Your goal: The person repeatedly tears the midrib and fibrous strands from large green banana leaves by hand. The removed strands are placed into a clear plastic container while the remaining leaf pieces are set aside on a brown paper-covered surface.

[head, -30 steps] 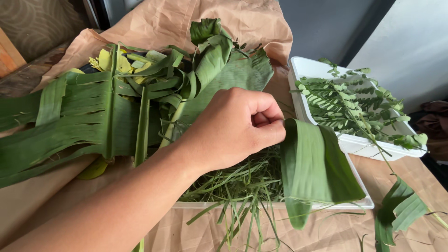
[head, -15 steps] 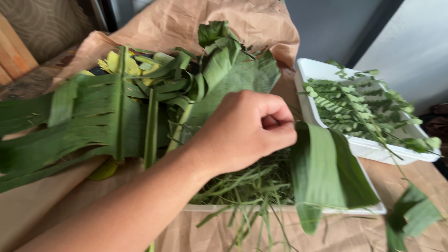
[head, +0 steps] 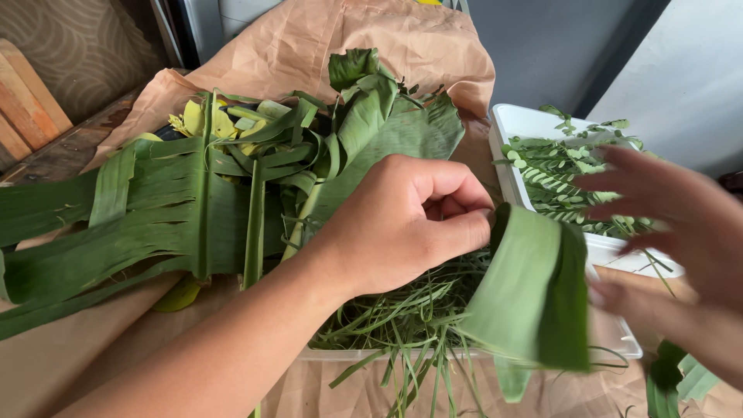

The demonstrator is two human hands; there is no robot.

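My left hand [head: 402, 220] reaches in from the lower left and pinches the top edge of a folded strip of banana leaf [head: 530, 294], which hangs over the near white tray [head: 619, 333]. Long thin grass blades [head: 410, 317] fill that tray and spill over its front rim. My right hand [head: 673, 232] has come in from the right, blurred, fingers spread, close to the leaf strip's right edge; it holds nothing.
A big heap of torn banana leaves [head: 178, 201] lies on brown paper [head: 309, 46] at the left and back. A second white tray [head: 526, 124] at the right holds small-leaved sprigs [head: 557, 170]. Wooden boards [head: 23, 101] lean at far left.
My right hand has entered from the right with fingers spread. The leaf strip has been lifted and tilted a little by my left hand; the view has shifted slightly.
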